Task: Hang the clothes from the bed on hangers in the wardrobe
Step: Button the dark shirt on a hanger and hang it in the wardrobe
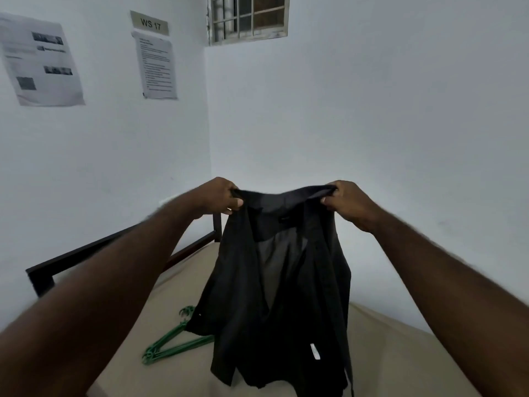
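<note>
A dark grey shirt (282,296) hangs in the air above the bed (183,287), held up by its top edge. My left hand (220,197) pinches the left end of that edge. My right hand (347,202) pinches the right end. The shirt hangs open toward me, with a small white label near its lower right. Green plastic hangers (169,343) lie on the beige sheet at the lower left, partly hidden behind the shirt. No wardrobe is in view.
A dark metal bed frame (94,250) runs along the left wall. White walls meet in a corner ahead, with printed sheets (43,60) and a "WS 17" sign (150,23) on the left wall and a barred window (249,18) high up.
</note>
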